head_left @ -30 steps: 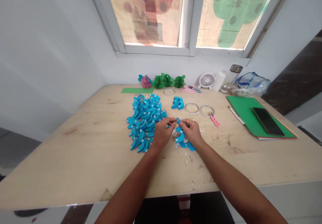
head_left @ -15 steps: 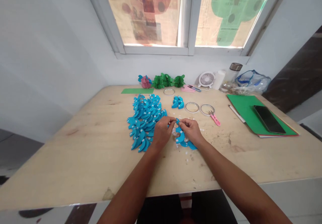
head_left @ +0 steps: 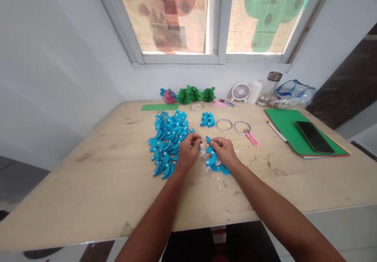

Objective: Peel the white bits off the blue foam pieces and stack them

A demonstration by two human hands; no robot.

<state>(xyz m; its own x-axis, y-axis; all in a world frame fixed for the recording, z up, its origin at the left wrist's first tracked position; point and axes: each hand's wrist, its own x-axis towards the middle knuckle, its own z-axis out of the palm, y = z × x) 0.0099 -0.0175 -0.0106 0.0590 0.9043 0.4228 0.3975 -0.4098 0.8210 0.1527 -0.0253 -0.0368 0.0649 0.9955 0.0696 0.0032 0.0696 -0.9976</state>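
Note:
My right hand (head_left: 225,151) pinches a small curved blue paper piece (head_left: 208,139) between thumb and fingers. To its left, my left hand (head_left: 188,150) is closed in a pinch, apart from that piece; whatever its fingertips hold is too small to make out. Under and between the hands lie more blue paper pieces (head_left: 211,161) with white squares on them, among tiny white scraps (head_left: 218,179). A large pile of folded blue paper pieces (head_left: 169,136) spreads beside my left hand. A smaller blue group (head_left: 207,119) sits farther back.
Tape rolls (head_left: 224,125) and pink-handled snips (head_left: 251,137) lie beyond my right hand. At right are a pen (head_left: 277,131), green sheets (head_left: 284,117) and a phone (head_left: 315,137). Paper ornaments (head_left: 193,93), a small fan (head_left: 240,93) and a bottle (head_left: 269,89) line the wall.
My left hand has moved a little left, away from the blue piece in my right hand, so a gap now shows between the fingertips. The right hand keeps its hold.

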